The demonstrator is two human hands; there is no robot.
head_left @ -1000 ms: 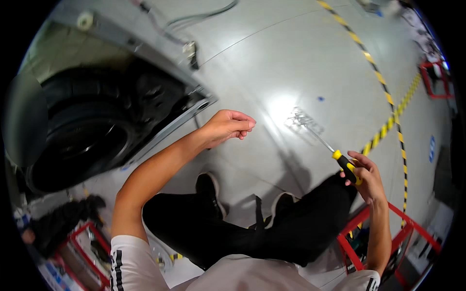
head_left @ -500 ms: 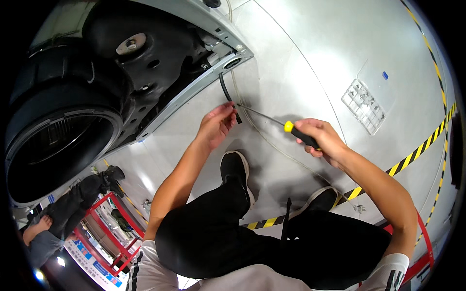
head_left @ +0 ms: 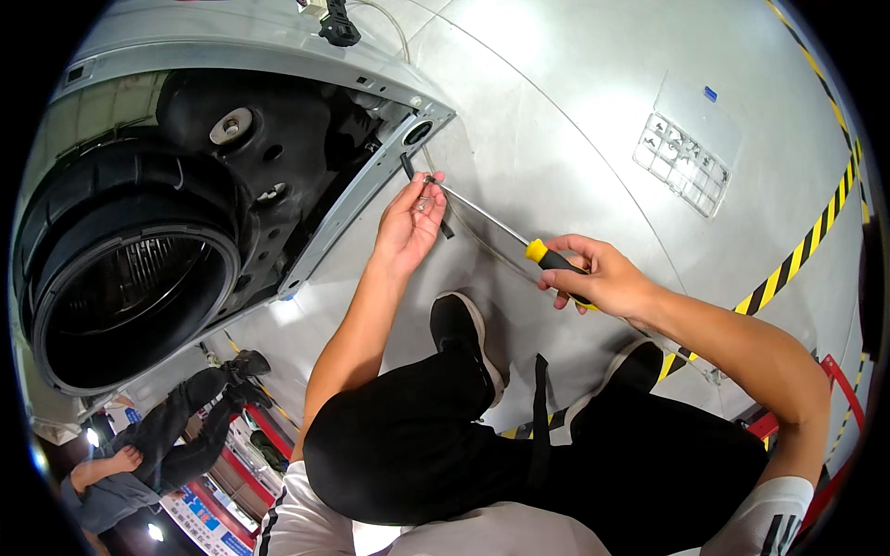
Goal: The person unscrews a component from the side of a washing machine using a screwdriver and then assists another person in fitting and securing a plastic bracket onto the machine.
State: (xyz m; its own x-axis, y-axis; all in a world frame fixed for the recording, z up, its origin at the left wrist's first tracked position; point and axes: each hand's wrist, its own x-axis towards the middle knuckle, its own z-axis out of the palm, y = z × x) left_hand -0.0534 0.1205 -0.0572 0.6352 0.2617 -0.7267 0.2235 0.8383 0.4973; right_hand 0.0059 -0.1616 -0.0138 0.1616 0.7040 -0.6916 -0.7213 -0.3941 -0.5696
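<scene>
My right hand (head_left: pixel 593 275) is wrapped round the black and yellow handle of a screwdriver (head_left: pixel 489 217), whose metal shaft slants up and left. At the screwdriver's tip, the thumb and fingers of my left hand (head_left: pixel 408 222) are pinched together. Something small and partly shiny shows between those fingers, too small to name. Beyond my left hand a short black hose (head_left: pixel 448 232) is partly hidden; its lower end rests over the floor. Just up and left stands the grey metal cabinet (head_left: pixel 348 208) of a large appliance, its front uncovered.
A round black rubber-rimmed opening (head_left: pixel 209 232) fills the cabinet's left part. A clear compartment box (head_left: pixel 681 165) with small parts lies on the floor at right, beside a blue piece (head_left: pixel 710 94). A pale cord crosses the floor. Another person's legs (head_left: pixel 190 398) show at lower left.
The screwdriver and both hands have moved slightly up and left, with the tip now right at my left fingertips. My view has shifted, showing more of the cabinet's top.
</scene>
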